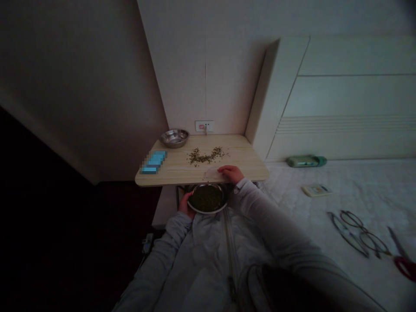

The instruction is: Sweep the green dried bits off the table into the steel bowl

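My left hand (186, 205) grips the left rim of a steel bowl (208, 212), held just below the front edge of the small wooden table (175, 169). Dark green beans (207, 197), small like mung beans, fill much of that bowl. Over the table's front edge, my right hand (231, 173) is closed on a pale, thin flat piece (212, 173) that lies against the tabletop; its kind is unclear. A few loose grains are near this piece. Farther back, more beans (204, 158) are scattered in a curved band on the wood.
A second steel bowl (174, 138) stands at the table's back left, behind a blurred blue phone-like rectangle (154, 162). A wall socket (204, 126) is behind. On the bed (286, 203) to the right lie a green case (305, 161), a pale small box (316, 190), glasses (364, 234) and red-handled scissors (404, 266).
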A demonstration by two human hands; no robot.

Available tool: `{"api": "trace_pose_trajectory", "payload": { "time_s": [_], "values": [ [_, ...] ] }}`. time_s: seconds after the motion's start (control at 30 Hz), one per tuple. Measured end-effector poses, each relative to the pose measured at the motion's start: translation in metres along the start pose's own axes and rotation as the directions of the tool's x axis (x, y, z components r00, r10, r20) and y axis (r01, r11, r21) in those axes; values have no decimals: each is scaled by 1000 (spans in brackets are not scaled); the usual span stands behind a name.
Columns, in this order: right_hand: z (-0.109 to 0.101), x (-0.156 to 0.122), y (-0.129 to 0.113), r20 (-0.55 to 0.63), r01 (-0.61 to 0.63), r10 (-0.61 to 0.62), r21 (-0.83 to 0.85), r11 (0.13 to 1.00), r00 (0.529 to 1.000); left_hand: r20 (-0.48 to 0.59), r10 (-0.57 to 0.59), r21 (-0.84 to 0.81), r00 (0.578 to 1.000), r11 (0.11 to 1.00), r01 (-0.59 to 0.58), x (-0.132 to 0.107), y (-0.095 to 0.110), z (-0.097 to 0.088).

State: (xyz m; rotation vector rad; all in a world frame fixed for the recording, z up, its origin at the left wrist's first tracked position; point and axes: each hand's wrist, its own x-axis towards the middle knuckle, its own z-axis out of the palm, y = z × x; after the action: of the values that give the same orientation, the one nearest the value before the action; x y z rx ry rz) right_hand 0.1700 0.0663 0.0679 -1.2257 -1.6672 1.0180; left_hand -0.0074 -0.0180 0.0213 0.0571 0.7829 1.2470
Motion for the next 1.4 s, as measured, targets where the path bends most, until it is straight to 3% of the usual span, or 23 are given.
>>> {"api": "trace_pose_trajectory", "payload": {
  "time_s": [0.2,0.63,1.4],
  "values": [
    [1,2,3,-59,20,-23,-54,998,998,-1,-9,-16,1000,1000,9,-1,0,1],
    [1,0,4,0,-9,9,87,996,1000,13,3,9,1000,1000,-3,-3,0,3],
    [1,-3,1,9,2,-3,84,996,1000,-2,-13,-7,1000,1000,13,-2,0,1]
  ]
}}
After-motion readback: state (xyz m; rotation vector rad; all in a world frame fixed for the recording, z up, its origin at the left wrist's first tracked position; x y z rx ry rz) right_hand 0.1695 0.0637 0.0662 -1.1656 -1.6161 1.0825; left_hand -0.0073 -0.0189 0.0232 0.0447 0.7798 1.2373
